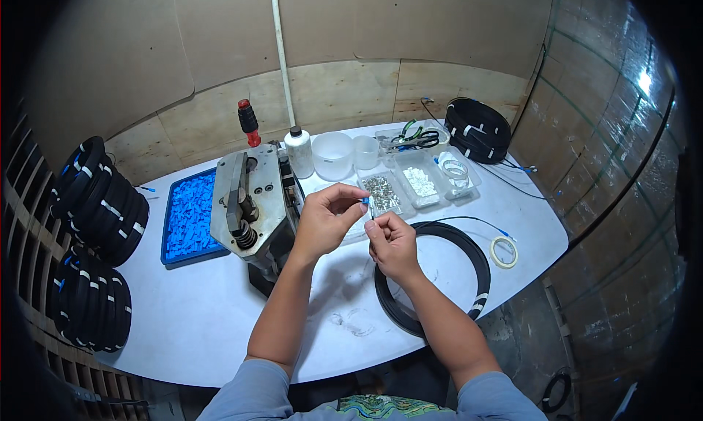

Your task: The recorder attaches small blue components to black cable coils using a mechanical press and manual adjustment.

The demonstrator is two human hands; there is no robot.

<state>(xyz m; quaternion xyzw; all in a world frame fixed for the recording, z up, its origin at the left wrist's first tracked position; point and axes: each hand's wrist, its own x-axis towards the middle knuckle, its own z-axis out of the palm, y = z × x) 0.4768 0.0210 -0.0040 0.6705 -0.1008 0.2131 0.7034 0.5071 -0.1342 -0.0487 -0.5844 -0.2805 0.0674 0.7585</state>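
Note:
My left hand [329, 214] is closed, pinching a small blue connector piece [365, 200] between thumb and forefinger. Just below and to its right, my right hand [394, 247] grips the end of a thin black cable [372, 213]. The two fingertips almost meet over the table's middle, and whether the blue piece touches the cable end is too small to tell. Under my right wrist lies a coil of black cable [483, 263] with white tape bands; its other end, blue-tipped, stretches right. Left of my left hand stands a metal bench press [253, 194] with a red-and-black handle.
A blue tray [176, 256] of blue pieces sits left of the press. Behind my hands are clear boxes of metal parts [381, 190] and white parts [419, 187], a white bottle [298, 154], tubs, and pliers [414, 137]. Cable coils [477, 130] stand at both sides; a tape roll [504, 252] lies right.

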